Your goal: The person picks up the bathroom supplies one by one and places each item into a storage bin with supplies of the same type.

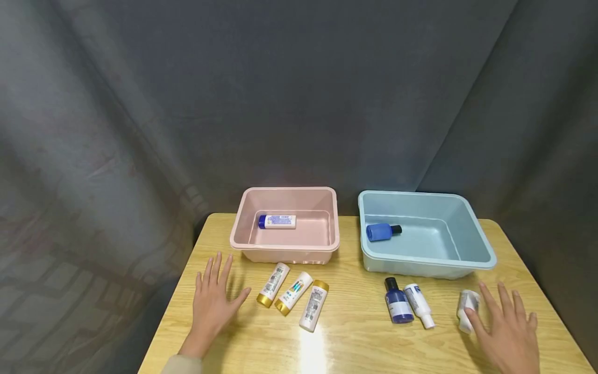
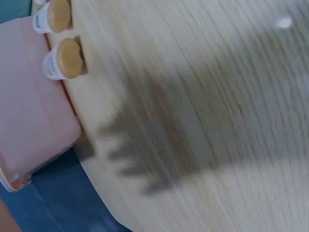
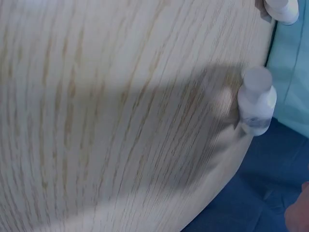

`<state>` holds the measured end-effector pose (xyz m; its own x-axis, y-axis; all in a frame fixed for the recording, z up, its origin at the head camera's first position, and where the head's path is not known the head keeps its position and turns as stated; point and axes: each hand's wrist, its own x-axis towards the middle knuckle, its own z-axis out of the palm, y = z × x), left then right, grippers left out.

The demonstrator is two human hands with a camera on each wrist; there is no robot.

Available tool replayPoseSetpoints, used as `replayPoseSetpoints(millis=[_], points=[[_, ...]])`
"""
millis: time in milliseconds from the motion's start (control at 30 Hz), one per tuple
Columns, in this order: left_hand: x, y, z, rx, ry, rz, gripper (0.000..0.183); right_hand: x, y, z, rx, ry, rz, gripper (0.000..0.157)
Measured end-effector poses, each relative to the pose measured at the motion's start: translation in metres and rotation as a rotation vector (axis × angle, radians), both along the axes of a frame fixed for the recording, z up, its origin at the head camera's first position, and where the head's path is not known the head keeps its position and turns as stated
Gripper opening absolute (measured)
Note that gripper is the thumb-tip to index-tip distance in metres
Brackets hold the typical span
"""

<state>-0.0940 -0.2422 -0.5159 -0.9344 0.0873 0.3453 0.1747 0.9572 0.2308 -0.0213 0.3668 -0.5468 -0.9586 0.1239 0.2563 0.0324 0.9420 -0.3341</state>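
Note:
My left hand [image 1: 212, 301] hovers over the table's left side, fingers spread, holding nothing. Closest to it lies a white tube with a gold cap [image 1: 273, 284]; beside that are a second gold-capped tube [image 1: 294, 292] and a white bottle with a gold top [image 1: 314, 306]. On the right, my right hand [image 1: 509, 330] is also spread and holds nothing. Its thumb overlaps a small white bottle [image 1: 467, 304] in the head view; the right wrist view shows this bottle [image 3: 256, 108] lying near the table edge. A dark blue bottle [image 1: 398, 304] and a white tube [image 1: 419, 304] lie further left.
A pink bin [image 1: 285, 254] at the back left contains a white tube with a blue cap [image 1: 277, 222]. Right of it, a light blue bin [image 1: 420, 266] holds a blue bottle with a black cap [image 1: 382, 231]. A dark curtain [image 1: 299, 104] hangs behind the wooden table [image 1: 355, 343].

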Motion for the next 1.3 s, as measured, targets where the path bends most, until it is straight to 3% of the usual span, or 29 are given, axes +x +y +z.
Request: replayPoseSetpoints(millis=[200,367,567,867,1300], points=[[-0.011,-0.002,-0.002,0.052,0.066,-0.036,0.091,0.002,0.0,-0.003,-0.007,0.001,-0.012,0.074],[-0.022,-0.004,-0.004,0.126,0.079,-0.069,0.088,0.002,-0.001,-0.003,-0.005,-0.004,-0.017,0.074],[-0.035,-0.007,-0.004,0.264,0.061,-0.066,0.079,0.002,-0.001,-0.001,-0.01,-0.009,-0.007,0.073],[-0.051,-0.008,0.006,0.536,0.052,-0.045,0.064,0.003,-0.004,-0.002,-0.014,0.004,0.0,0.073],[-0.072,-0.012,0.007,0.699,0.021,-0.072,0.055,0.004,-0.009,-0.007,-0.033,0.011,0.02,0.071]])
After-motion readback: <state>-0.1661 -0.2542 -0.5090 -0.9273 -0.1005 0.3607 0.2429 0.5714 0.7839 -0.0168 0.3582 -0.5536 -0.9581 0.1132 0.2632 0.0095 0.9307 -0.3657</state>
